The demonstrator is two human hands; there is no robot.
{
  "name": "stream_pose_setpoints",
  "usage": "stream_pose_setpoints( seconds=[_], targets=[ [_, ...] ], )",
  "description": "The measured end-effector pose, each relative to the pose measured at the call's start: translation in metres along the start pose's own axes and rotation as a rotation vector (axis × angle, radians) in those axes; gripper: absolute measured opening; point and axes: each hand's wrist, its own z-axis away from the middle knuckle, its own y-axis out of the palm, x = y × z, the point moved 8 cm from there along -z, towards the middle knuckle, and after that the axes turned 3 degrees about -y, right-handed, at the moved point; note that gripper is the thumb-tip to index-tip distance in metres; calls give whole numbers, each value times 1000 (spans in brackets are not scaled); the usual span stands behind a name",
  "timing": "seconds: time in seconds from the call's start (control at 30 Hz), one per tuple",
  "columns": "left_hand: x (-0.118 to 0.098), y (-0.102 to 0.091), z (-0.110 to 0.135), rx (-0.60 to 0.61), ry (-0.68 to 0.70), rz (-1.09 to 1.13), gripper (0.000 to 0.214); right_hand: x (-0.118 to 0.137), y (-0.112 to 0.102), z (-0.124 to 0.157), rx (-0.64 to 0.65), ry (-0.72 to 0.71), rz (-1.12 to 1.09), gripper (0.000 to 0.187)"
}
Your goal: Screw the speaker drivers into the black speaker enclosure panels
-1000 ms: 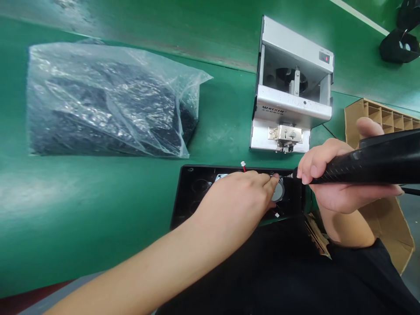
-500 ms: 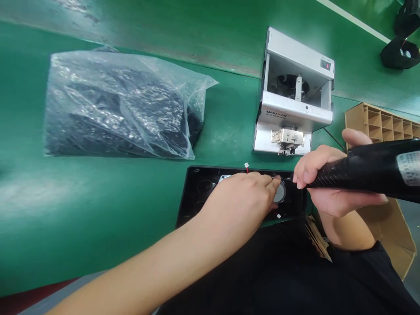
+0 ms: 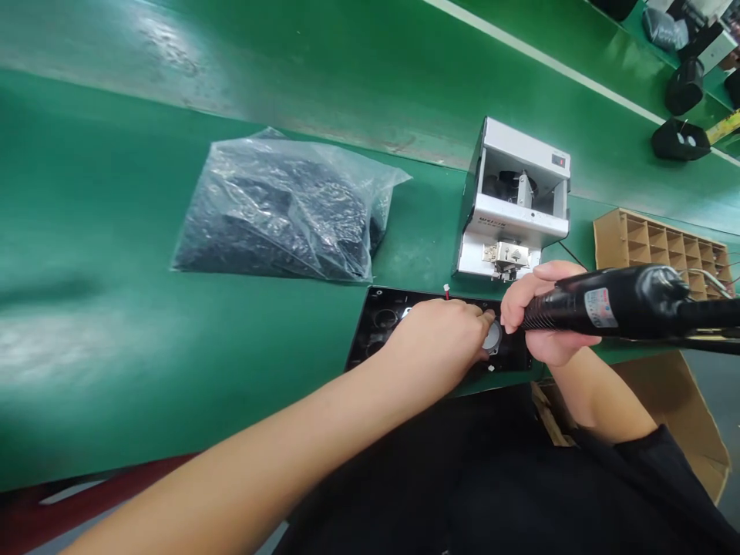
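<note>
A black plastic panel (image 3: pixel 378 324) lies at the near edge of the green bench. My left hand (image 3: pixel 442 339) rests on it, fingers pressing a round silver speaker part (image 3: pixel 493 338) into place. My right hand (image 3: pixel 535 324) grips a black electric screwdriver (image 3: pixel 613 301) held almost level, its tip right beside the silver part. A small red-and-white wire connector (image 3: pixel 446 290) sticks up at the panel's far edge.
A grey screw feeder machine (image 3: pixel 517 204) stands just behind the panel. A clear bag of black parts (image 3: pixel 289 212) lies to the left. A cardboard divider tray (image 3: pixel 659 243) sits at the right, an open carton (image 3: pixel 682 408) below it. Black speaker housings (image 3: pixel 679 142) are far right.
The view has pulled back and tilted, so everything looks smaller and shifted right. Both hands stay on the panel; the screwdriver's rear end has swung slightly lower.
</note>
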Motion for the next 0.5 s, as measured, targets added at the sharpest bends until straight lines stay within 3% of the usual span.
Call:
stream_pose_setpoints(
  seconds=[0.33,0.5],
  targets=[
    [-2,0,1,-11,-21,-18,17,-4,-7,7,-60,-128,25,85],
    [-1,5,3,-26,-8,4,25,20,0,0,-67,-162,18,77]
  ],
)
